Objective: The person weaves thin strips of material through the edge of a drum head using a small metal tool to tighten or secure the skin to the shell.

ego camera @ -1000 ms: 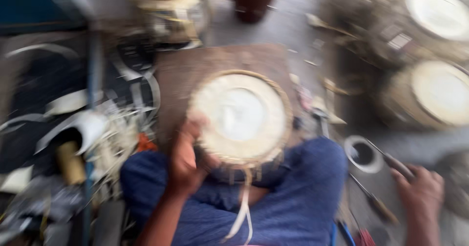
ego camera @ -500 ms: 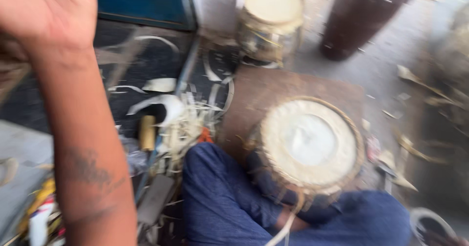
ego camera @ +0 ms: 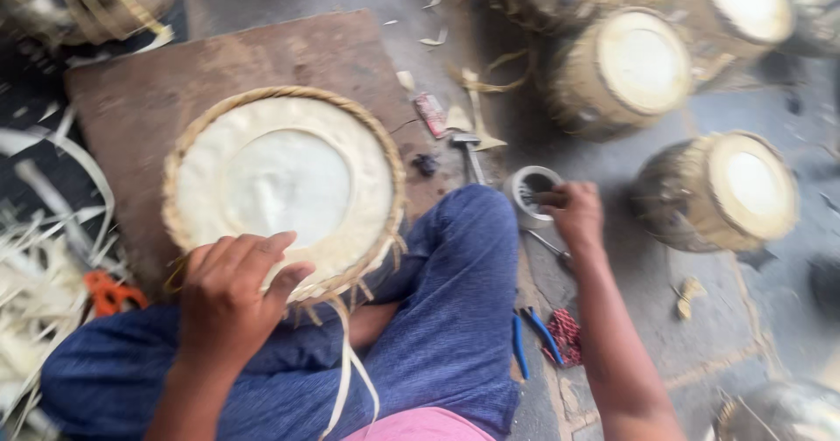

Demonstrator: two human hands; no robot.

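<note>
Left hand lay flat, fingers spread, on the laced drum; right hand dipped fingertips into a tin, far right. Strap ends hung untrimmed.

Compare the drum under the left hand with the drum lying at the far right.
The drum in the lap faces straight up, its pale head looking wider; the far-right drum lies tilted on the floor, dark side showing. The left hand rests on the lap drum's rim; nothing touches the other. Both have pale round heads.
</note>
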